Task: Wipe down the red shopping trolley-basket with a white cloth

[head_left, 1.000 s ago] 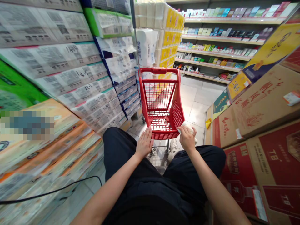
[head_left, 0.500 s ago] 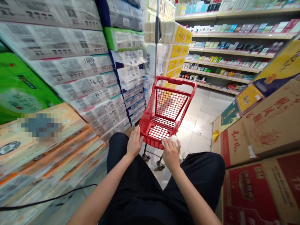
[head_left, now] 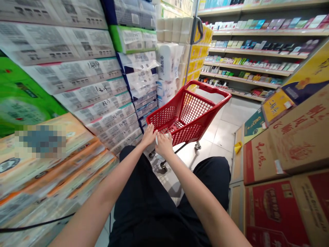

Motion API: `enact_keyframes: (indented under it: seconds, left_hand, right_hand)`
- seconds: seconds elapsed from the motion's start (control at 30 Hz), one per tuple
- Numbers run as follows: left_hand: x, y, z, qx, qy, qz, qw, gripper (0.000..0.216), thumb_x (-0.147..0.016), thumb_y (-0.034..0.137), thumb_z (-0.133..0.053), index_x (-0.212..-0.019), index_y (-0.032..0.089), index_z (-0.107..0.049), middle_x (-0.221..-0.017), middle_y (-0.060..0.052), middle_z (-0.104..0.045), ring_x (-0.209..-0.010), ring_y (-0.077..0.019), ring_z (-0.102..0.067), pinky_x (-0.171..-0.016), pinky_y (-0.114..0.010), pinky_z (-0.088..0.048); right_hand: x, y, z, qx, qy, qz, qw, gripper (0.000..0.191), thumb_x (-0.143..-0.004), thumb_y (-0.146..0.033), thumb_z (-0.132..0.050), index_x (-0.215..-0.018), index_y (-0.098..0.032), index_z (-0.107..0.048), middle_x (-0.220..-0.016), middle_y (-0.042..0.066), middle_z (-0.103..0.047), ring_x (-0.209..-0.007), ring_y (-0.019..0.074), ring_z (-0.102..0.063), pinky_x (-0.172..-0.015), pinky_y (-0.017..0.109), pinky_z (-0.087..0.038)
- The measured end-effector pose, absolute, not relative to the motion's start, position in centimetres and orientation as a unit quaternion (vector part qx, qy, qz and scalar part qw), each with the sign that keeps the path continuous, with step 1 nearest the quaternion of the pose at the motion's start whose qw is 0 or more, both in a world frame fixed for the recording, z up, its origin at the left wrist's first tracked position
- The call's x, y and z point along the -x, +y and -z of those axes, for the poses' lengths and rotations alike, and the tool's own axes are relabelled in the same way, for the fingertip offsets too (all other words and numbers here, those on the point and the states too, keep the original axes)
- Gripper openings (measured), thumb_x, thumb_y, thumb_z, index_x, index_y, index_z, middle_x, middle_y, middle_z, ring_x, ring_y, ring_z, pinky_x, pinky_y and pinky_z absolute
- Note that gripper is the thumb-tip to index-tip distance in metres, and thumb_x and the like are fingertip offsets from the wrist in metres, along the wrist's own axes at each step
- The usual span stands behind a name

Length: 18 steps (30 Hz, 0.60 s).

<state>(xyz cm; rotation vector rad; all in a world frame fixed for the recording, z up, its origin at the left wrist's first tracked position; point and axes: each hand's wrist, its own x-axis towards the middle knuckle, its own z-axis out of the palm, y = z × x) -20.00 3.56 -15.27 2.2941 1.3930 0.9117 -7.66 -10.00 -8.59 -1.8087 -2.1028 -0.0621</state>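
Observation:
A small red plastic shopping cart (head_left: pixel 203 132) stands turned at an angle in front of my knees, its basket holding nothing that I can see. At the left corner of its near rim, my left hand (head_left: pixel 148 135) grips the edge, fingers over it. Close beside it, my right hand (head_left: pixel 164 145) presses a crumpled white cloth (head_left: pixel 169 136) against the same near end. Most of the cloth is hidden under my fingers. Wheels on a dark metal frame show below the basket.
Stacked white tissue packs (head_left: pixel 102 89) rise on the left, with orange packs (head_left: pixel 87 151) nearer. Cardboard cartons (head_left: pixel 290 137) line the right side. Shelves of small boxed goods (head_left: pixel 257 48) stand at the back. A black cable (head_left: pixel 38 224) runs at lower left.
The cart has swung round, its handle moving right, so its long side now shows. My right hand with the cloth has moved left along the rim, close to my left hand.

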Motion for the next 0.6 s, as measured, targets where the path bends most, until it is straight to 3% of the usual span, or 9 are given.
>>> enact_keyframes:
  seconds: [0.13,0.4,0.6]
  left_hand:
    - [19.6,1.9,16.6,-0.789,0.480,-0.340,0.178,0.055,-0.097,0.035,-0.025,-0.146,0.013,-0.035,-0.158,-0.014,-0.027,-0.148,-0.0219,-0.019,-0.119,-0.047,-0.023]
    - [22.0,2.1,16.0,-0.776,0.469,-0.348,0.239,0.056,-0.096,0.034,-0.033,-0.147,0.013,-0.034,-0.159,-0.013,-0.023,-0.148,-0.0218,-0.016,-0.121,-0.046,-0.019]
    - [24.5,2.0,15.0,-0.757,0.459,-0.361,0.295,0.055,-0.096,0.031,-0.038,-0.149,0.015,-0.032,-0.160,-0.010,-0.022,-0.149,-0.0214,-0.016,-0.122,-0.043,-0.014]
  right_hand:
    - [8.7,-9.7,8.7,0.629,-0.755,0.042,0.180,0.069,-0.078,-0.025,-0.053,-0.141,0.000,-0.039,-0.124,0.022,-0.059,-0.114,0.0300,-0.049,-0.115,0.048,-0.013]
    - [10.8,-10.1,8.3,0.626,-0.753,0.026,0.201,0.067,-0.077,-0.024,-0.055,-0.137,0.004,-0.043,-0.119,0.023,-0.061,-0.109,0.0316,-0.050,-0.106,0.047,-0.027]
    - [13.8,-9.7,8.0,0.635,-0.752,0.023,0.173,0.066,-0.082,-0.024,-0.051,-0.139,0.006,-0.040,-0.122,0.027,-0.059,-0.110,0.0309,-0.051,-0.103,0.046,-0.029]
